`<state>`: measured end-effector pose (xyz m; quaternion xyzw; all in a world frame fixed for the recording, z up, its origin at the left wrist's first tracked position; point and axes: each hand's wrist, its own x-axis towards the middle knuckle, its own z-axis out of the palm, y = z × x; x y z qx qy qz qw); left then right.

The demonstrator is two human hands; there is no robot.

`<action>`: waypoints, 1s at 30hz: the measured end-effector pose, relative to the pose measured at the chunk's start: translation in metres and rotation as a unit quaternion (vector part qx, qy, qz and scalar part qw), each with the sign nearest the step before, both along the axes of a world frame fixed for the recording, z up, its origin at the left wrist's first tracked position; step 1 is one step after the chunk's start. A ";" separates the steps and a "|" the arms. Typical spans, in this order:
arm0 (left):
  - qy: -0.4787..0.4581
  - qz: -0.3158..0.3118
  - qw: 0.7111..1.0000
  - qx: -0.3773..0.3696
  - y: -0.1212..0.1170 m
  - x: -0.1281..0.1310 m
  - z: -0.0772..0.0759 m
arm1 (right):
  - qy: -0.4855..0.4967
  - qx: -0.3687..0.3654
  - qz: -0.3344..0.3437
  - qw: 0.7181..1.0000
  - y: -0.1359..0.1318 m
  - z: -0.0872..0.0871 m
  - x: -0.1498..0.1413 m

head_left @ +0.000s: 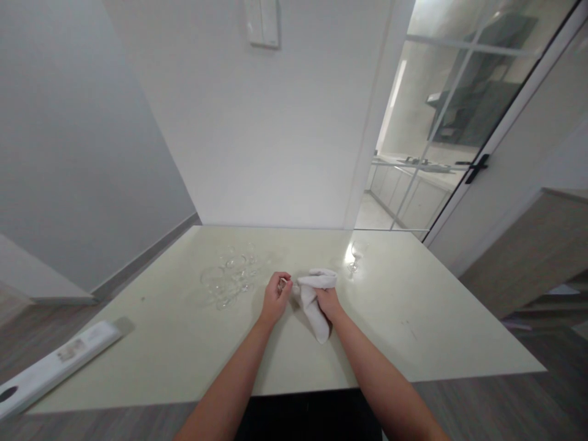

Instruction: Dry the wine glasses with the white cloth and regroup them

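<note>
Above the middle of the table, my left hand [274,298] is closed around one end of a small clear stemmed glass [294,286]. The glass's other end goes into a white cloth [313,309], which hides most of it. My right hand [329,302] grips that cloth, with one end hanging down toward the tabletop. On the left stand several clear stemmed glasses [235,262] close together, their outlines overlapping. A single stemmed glass [353,257] stands to the right, beside a bright reflection.
The pale glossy table [413,318] meets a white wall [275,153] at its far edge. A long white box [64,361] lies at the left front corner, jutting past the edge. Beyond the right side are a glazed door [441,122] and a wooden shelf unit [533,257].
</note>
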<state>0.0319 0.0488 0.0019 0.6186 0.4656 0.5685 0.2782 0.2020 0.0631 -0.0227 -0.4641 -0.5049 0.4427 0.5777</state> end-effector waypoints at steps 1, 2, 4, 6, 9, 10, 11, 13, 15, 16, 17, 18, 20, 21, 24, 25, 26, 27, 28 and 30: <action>0.031 -0.002 0.999 0.028 -0.003 0.001 0.001 | 0.022 -0.020 -0.023 0.999 0.002 -0.001 0.001; 0.054 -0.003 0.998 0.042 -0.006 0.003 0.002 | 0.047 -0.040 -0.043 0.997 0.003 -0.001 0.001; 0.068 0.005 0.997 0.040 -0.007 0.005 0.002 | 0.107 -0.078 -0.044 0.990 0.005 0.001 0.002; 0.034 0.033 0.999 0.017 -0.004 0.004 0.002 | 0.183 -0.109 0.007 0.977 0.005 0.003 0.001; -0.060 0.084 0.994 -0.022 0.004 0.001 0.002 | 0.257 -0.137 0.091 0.952 0.002 0.006 -0.003; -0.087 0.089 0.992 -0.035 0.006 0.000 0.002 | 0.254 -0.137 0.102 0.952 0.001 0.006 -0.004; -0.107 0.086 0.989 -0.046 0.007 -0.002 0.002 | 0.237 -0.131 0.108 0.957 0.000 0.006 -0.005; -0.118 0.055 0.990 -0.059 0.007 -0.003 0.001 | 0.174 -0.101 0.129 0.971 -0.001 0.005 -0.005; -0.097 0.016 0.993 -0.058 0.005 -0.004 0.001 | 0.107 -0.062 0.176 0.977 -0.003 0.004 -0.004; -0.080 0.003 0.995 -0.054 0.004 -0.004 0.000 | 0.083 -0.044 0.196 0.976 -0.004 0.004 -0.003; -0.063 -0.007 0.997 -0.048 0.002 -0.004 0.000 | 0.066 -0.030 0.209 0.975 -0.005 0.005 -0.002; -0.047 -0.012 0.998 -0.039 0.000 -0.005 0.000 | 0.055 -0.021 0.215 0.975 -0.006 0.005 -0.001; -0.020 -0.017 1.000 -0.014 -0.004 -0.005 0.001 | 0.043 -0.016 0.210 0.977 -0.007 0.006 0.002; -0.009 -0.018 1.000 0.000 -0.006 -0.006 0.002 | 0.037 -0.015 0.208 0.977 -0.007 0.006 0.003; 0.019 -0.016 0.999 0.035 -0.010 -0.007 0.004 | 0.023 -0.017 0.194 0.981 -0.007 0.004 0.005; 0.025 -0.012 0.999 0.042 -0.011 -0.007 0.004 | 0.019 -0.015 0.188 0.982 -0.006 0.004 0.005; 0.027 -0.007 0.998 0.048 -0.011 -0.007 0.004 | 0.015 -0.014 0.187 0.982 -0.006 0.004 0.006; 0.028 -0.002 0.998 0.052 -0.011 -0.007 0.004 | 0.010 -0.013 0.189 0.982 -0.006 0.004 0.006; 0.027 0.003 0.998 0.054 -0.011 -0.007 0.005 | 0.006 -0.014 0.196 0.980 -0.006 0.004 0.006; 0.025 0.008 0.998 0.055 -0.010 -0.006 0.005 | 0.006 -0.017 0.223 0.975 -0.007 0.006 0.006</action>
